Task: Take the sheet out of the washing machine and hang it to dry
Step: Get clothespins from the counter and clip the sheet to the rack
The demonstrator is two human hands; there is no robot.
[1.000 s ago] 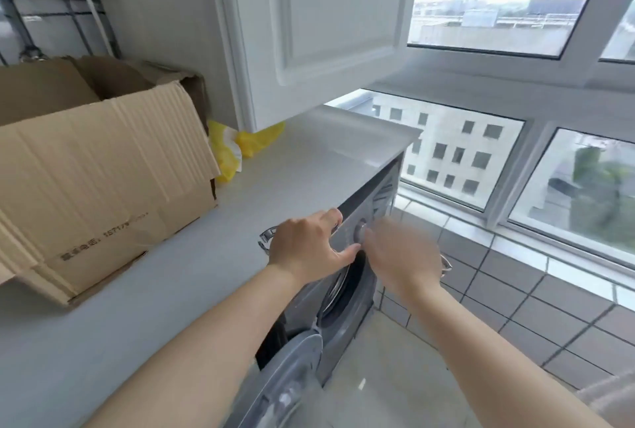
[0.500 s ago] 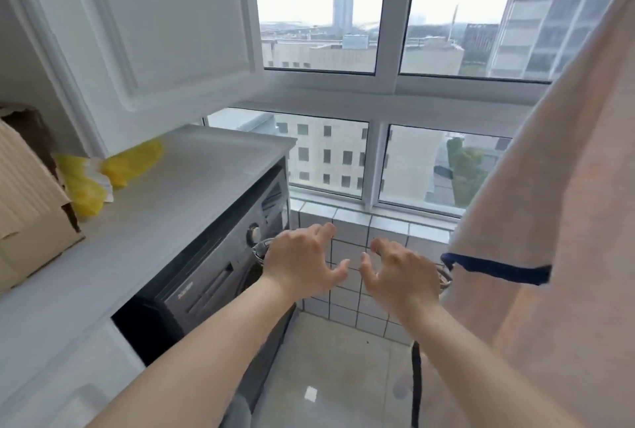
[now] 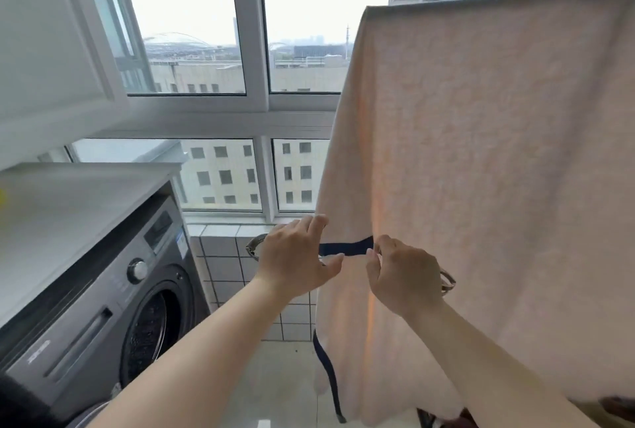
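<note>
A pale pink sheet [image 3: 481, 152] with dark blue trim hangs draped over a high support at the right, reaching nearly to the floor. A short blue band [image 3: 347, 248] runs in from its left edge. My left hand [image 3: 292, 255] holds that edge, fingers above the band and thumb below it. My right hand [image 3: 405, 276] pinches the cloth at the band's right end. The grey washing machine [image 3: 86, 307] stands at the lower left, its round drum opening [image 3: 151, 317] dark.
A white worktop [image 3: 68, 207] covers the machine and a white wall cupboard [image 3: 41, 49] hangs above it. Large windows [image 3: 254, 111] and a tiled sill wall close the far side. A narrow strip of tiled floor [image 3: 275, 386] lies between machine and sheet.
The view swung right from the machine to the hanging sheet. Both hands, open and empty before, rose and took hold of the sheet at its blue band.
</note>
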